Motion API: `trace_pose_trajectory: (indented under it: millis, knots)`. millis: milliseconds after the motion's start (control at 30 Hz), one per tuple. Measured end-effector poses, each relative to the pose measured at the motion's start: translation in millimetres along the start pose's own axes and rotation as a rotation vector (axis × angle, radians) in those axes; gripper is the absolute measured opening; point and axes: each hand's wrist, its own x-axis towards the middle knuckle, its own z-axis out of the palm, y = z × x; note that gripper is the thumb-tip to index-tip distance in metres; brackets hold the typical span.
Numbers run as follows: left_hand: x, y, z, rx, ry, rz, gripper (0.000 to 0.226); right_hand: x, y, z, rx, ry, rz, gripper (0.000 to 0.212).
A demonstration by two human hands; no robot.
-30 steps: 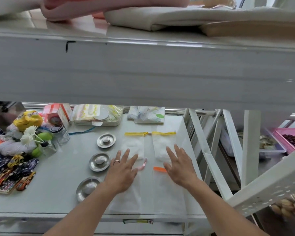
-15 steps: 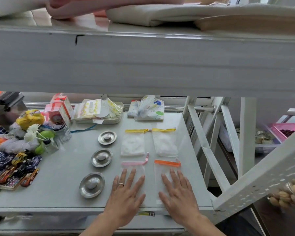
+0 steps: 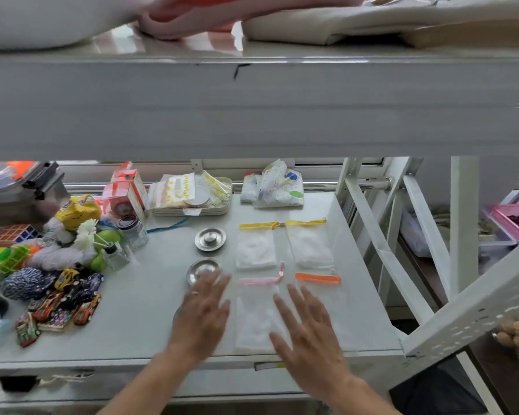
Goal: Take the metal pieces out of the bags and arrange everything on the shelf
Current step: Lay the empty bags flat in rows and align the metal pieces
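Several flat zip bags lie on the white shelf (image 3: 150, 319): two with yellow zips (image 3: 256, 247) (image 3: 310, 244) at the back, a pink-zip bag (image 3: 256, 319) and an orange-zip bag (image 3: 321, 283) in front. Round metal pieces sit in a column to their left: the far one (image 3: 210, 239) in full view, the middle one (image 3: 203, 269) partly under my fingertips, the near one hidden beneath my left hand (image 3: 203, 316). My left hand hovers flat, fingers spread, empty. My right hand (image 3: 307, 333) is spread over the front bags, holding nothing.
Toy cars (image 3: 63, 298), yarn, a puzzle cube (image 3: 14, 233), a small jar (image 3: 132, 230) and boxes crowd the shelf's left side. A tray of packets (image 3: 192, 196) and wipes (image 3: 274, 187) line the back. An upper shelf beam (image 3: 252, 109) hangs overhead. Slanted white rack struts (image 3: 381, 250) stand to the right.
Both hands slid back from the rear bags to the front ones. My left hand has since shifted left off the pink-zip bag and now covers the near metal piece.
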Motion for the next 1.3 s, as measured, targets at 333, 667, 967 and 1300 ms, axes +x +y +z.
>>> trace_pose_trajectory:
  millis: [333, 667, 967, 1300]
  knots:
    - [69, -100, -43, 0.065, -0.396, 0.087, 0.068, 28, -136, 48, 0.024, -0.207, -0.200, 0.075]
    - [115, -119, -33, 0.213, -0.625, 0.196, 0.068, 34, -143, 72, 0.000, -0.187, -0.102, 0.073]
    - [124, -126, -29, 0.151, -0.653, 0.192, 0.067, 38, -148, 72, -0.036, -0.172, -0.078, 0.076]
    - [126, -128, -24, 0.151, -0.621, 0.191, 0.075, 35, -149, 73, -0.050, -0.137, -0.080, 0.073]
